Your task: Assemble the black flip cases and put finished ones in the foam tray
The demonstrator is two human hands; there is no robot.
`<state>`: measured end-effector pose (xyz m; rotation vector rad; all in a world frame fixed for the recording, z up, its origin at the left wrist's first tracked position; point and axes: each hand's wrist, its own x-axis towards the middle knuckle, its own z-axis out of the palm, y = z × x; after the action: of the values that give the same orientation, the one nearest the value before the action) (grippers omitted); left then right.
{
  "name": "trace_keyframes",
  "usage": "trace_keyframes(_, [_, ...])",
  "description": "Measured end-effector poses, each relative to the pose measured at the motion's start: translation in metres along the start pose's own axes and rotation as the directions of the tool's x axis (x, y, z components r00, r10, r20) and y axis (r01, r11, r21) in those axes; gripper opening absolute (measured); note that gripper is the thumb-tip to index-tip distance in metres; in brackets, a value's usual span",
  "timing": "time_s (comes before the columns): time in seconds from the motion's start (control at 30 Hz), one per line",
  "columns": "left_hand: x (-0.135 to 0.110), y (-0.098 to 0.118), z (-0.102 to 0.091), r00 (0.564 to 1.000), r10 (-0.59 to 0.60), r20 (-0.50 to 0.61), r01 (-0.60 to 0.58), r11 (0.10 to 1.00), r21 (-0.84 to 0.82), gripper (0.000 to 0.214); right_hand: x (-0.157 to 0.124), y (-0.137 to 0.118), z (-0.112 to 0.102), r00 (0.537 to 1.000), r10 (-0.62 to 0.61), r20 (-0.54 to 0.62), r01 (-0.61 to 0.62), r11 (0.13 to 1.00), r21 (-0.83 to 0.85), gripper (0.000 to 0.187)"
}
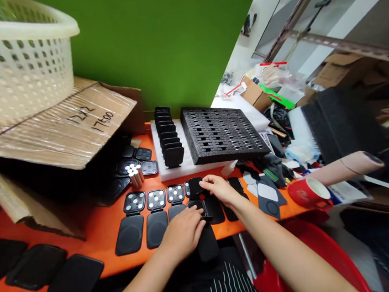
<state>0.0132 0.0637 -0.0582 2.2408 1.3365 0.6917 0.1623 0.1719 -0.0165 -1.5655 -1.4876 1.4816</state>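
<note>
A row of hinged black square plates lies across the orange table. Three opened ones at the left, such as this hinged plate point(156, 199), show round silver discs on their upper halves. My left hand point(182, 233) is closed over the near part of another black hinged plate point(196, 204), its fingertips on the edge. My right hand point(219, 189) pinches the right edge of a small black square piece point(194, 186). That piece partly covers a plate with discs, and whether the two touch is unclear. More black plates point(235, 184) lie beneath and beyond my right wrist.
Stacked silver discs point(135, 174) stand behind the row. Upright black plates point(174, 155) and a slotted black foam block point(224, 134) rest on white foam. A cardboard box point(91, 114) under a white basket point(21, 61) occupies the left; a red mug point(309, 192) stands right.
</note>
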Motion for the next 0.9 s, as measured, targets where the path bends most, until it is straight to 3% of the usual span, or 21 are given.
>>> trace_keyframes(0.23, [-0.001, -0.002, 0.0, 0.999, -0.04, 0.002, 0.04, 0.999, -0.025, 0.028, 0.013, 0.012, 0.011, 0.995, -0.067, 0.074, 0.083, 0.968, -0.238, 0.021])
trace_keyframes(0.47, [0.001, 0.0, -0.002, 0.998, -0.057, 0.004, 0.057, 0.997, -0.046, 0.027, 0.017, 0.017, 0.011, 0.994, -0.095, 0.051, 0.107, 0.93, -0.35, 0.02])
trace_keyframes(0.77, [-0.001, 0.0, -0.002, 0.998, -0.06, -0.012, 0.059, 0.996, -0.067, 0.026, 0.015, 0.014, 0.013, 0.997, -0.072, -0.009, 0.06, 0.894, -0.444, 0.018])
trace_keyframes(0.9, [0.0, 0.0, -0.003, 0.998, -0.068, 0.002, 0.068, 0.995, -0.07, 0.026, 0.013, 0.01, 0.013, 0.998, -0.061, -0.034, 0.032, 0.837, -0.546, 0.02])
